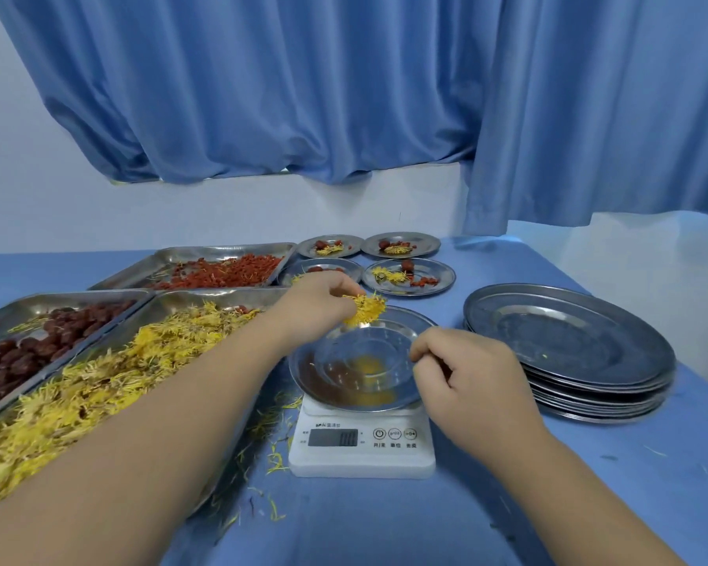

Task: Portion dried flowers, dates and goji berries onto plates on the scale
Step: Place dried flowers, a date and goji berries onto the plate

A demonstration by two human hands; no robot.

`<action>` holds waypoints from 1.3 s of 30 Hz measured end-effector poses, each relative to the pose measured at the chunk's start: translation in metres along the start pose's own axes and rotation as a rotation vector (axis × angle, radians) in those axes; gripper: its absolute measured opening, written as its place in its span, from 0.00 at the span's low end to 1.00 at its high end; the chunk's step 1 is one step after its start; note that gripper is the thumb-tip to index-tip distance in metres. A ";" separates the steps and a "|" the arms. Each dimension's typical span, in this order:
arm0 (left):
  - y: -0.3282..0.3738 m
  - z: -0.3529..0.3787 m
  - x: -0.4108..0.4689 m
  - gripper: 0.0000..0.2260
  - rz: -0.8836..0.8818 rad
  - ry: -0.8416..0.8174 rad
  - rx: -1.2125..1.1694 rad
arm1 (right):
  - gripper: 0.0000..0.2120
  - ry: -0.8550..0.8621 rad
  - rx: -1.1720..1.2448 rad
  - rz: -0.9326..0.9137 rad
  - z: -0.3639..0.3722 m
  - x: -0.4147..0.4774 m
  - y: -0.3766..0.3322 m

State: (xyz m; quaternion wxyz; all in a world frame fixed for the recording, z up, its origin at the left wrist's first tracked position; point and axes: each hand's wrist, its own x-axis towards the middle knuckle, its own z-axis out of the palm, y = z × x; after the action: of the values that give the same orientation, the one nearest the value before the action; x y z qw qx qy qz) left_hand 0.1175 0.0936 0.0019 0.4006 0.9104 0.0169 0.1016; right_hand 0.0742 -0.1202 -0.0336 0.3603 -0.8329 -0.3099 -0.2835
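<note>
Table (pixel 589 504): covered with a blue cloth; a blue curtain (pixel 303 96) hangs behind its far edge.
Goji berries (pixel 221 275): in a steel tray at the far left of the table.
Dates (pixel 29 353): in a second tray at the left edge.
Dried flowers (pixel 99 386): a yellow heap in a third tray just right of the dates, running toward the near left corner.
Filled plates (pixel 442 279): four small plates near the far edge, right of the goji tray, each with flowers, dates and goji berries.
Empty plates (pixel 569 341): a stack near the right edge.
Scale (pixel 362 443): white, mid-table toward the near edge, display reading 0.0.
Plate on the scale (pixel 368 349): steel and bare, showing only reflections.
Loose petals (pixel 274 459): scattered on the cloth between the flower tray and the scale.
In the way: the left forearm crosses the flower tray and hides part of it; the left hand covers part of the near-left filled plate.
Left hand (pixel 315 304): fingertips pinch one flower (pixel 364 310) above the far rim of the plate on the scale.
Right hand (pixel 471 377): at the plate's right rim, fingers curled; whether it grips anything cannot be told.
</note>
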 end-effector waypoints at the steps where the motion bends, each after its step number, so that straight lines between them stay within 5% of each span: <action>1: 0.002 0.004 0.000 0.10 0.021 -0.013 0.007 | 0.08 0.001 0.003 -0.004 0.000 0.000 0.000; 8: -0.003 0.007 -0.025 0.12 0.108 -0.239 0.226 | 0.08 -0.028 -0.001 -0.031 0.000 0.000 0.000; 13: -0.009 -0.009 -0.044 0.12 0.109 -0.236 0.262 | 0.09 -0.076 -0.001 -0.038 0.003 -0.002 -0.004; 25: -0.029 -0.067 -0.083 0.06 0.129 -0.041 0.031 | 0.12 -0.001 0.056 -0.212 0.020 -0.014 -0.038; 33: -0.082 -0.159 -0.096 0.07 -0.051 0.189 0.019 | 0.07 -0.093 -0.065 -0.290 0.075 0.006 -0.096; 39: -0.153 -0.229 -0.094 0.05 -0.212 0.386 -0.012 | 0.12 -0.143 -0.211 -0.472 0.093 -0.006 -0.093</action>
State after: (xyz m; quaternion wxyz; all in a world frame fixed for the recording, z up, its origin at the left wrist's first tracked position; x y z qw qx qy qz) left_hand -0.0120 0.3526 0.0245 0.4041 0.8648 0.1880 0.2314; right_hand 0.0266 0.0011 -0.0518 0.1727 -0.7883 -0.4891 -0.3309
